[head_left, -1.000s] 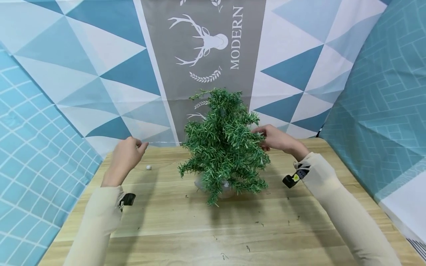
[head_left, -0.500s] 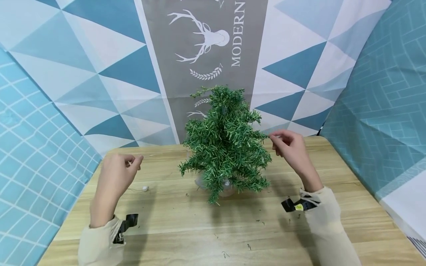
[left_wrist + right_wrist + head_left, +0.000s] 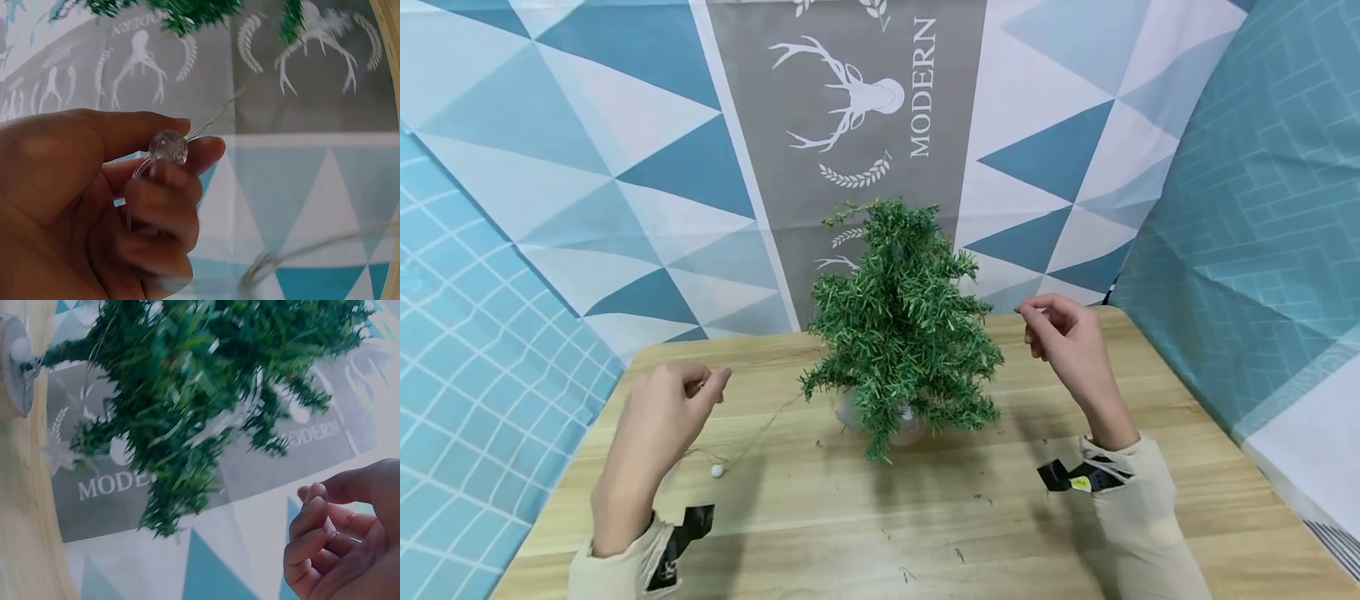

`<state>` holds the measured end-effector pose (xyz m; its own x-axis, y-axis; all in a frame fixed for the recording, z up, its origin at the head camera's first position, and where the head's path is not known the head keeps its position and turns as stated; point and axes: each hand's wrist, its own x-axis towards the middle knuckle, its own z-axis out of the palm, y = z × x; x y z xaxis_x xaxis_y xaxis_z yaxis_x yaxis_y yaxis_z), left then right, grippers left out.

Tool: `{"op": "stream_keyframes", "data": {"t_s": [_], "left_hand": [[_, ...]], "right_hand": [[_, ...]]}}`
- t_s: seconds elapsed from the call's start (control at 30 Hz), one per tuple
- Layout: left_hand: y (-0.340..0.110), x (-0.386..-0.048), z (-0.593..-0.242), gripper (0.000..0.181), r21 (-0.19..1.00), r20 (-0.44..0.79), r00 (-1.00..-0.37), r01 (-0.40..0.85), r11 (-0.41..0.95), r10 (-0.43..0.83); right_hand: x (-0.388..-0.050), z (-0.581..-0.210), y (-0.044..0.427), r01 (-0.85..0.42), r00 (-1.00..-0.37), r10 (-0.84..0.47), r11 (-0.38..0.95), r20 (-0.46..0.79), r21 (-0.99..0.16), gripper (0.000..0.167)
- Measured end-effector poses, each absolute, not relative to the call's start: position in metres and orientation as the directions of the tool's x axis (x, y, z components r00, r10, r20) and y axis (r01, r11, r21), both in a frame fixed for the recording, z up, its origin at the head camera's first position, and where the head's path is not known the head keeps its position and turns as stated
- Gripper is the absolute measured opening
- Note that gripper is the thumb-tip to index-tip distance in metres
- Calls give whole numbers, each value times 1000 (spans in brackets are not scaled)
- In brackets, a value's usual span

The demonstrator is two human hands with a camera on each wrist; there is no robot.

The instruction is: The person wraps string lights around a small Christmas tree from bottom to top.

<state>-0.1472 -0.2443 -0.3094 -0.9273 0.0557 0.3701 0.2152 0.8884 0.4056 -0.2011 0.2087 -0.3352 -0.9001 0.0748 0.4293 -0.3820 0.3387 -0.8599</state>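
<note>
My left hand (image 3: 658, 417), raised above the wooden table (image 3: 820, 517), pinches a clear-bead string light (image 3: 168, 147); this part is, I judge, not yet on the artificial pine tree (image 3: 898, 333), where another part seems already placed. Beside it, my raised right hand (image 3: 1075, 346) has bent fingers (holding something or not, I cannot tell).

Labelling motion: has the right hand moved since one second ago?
Yes: in the head view, the right hand has moved rightward, away from the stationary tree.
</note>
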Motion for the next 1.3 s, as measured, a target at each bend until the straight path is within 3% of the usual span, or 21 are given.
{"op": "stream_keyframes", "data": {"t_s": [0.17, 0.33, 0.4, 0.5, 0.67, 0.83, 0.97, 1.17, 1.3], "left_hand": [[-236, -146, -305, 44, 453, 307, -946, 239, 859, 101], [-228, -139, -302, 43, 486, 276, -953, 249, 838, 124], [-225, -138, -301, 42, 487, 271, -954, 249, 837, 126], [-222, -136, -300, 36, 488, 259, -958, 241, 839, 124], [-216, -132, -299, 22, 500, 227, -964, 237, 833, 139], [-210, -128, -299, 28, 528, 193, -957, 287, 799, 216], [-210, -124, -298, 26, 576, 155, -953, 301, 760, 261], [-201, -122, -300, 16, 699, 2, -926, 272, 662, 378], [-191, -120, -303, 19, 721, -59, -907, 250, 646, 416]], "right_hand": [[-179, -321, 194, -452, -852, 66, 407, 519, -794, 18], [-142, -300, 164, -585, -707, 43, 527, 706, -617, 13], [-128, -294, 153, -625, -670, 21, 524, 742, -579, 13], [-114, -292, 139, -682, -669, -52, 438, 741, -585, 14], [-103, -299, 119, -742, -670, -272, 272, 691, -613, 17], [-94, -315, 87, -774, -608, -465, 167, 644, -610, 11], [-86, -338, 50, -753, -575, -565, 83, 592, -652, 21], [-87, -374, 21, -629, -620, -689, 151, 375, -763, 44], [-92, -394, 16, -540, -637, -734, 207, 235, -816, 60]]}}
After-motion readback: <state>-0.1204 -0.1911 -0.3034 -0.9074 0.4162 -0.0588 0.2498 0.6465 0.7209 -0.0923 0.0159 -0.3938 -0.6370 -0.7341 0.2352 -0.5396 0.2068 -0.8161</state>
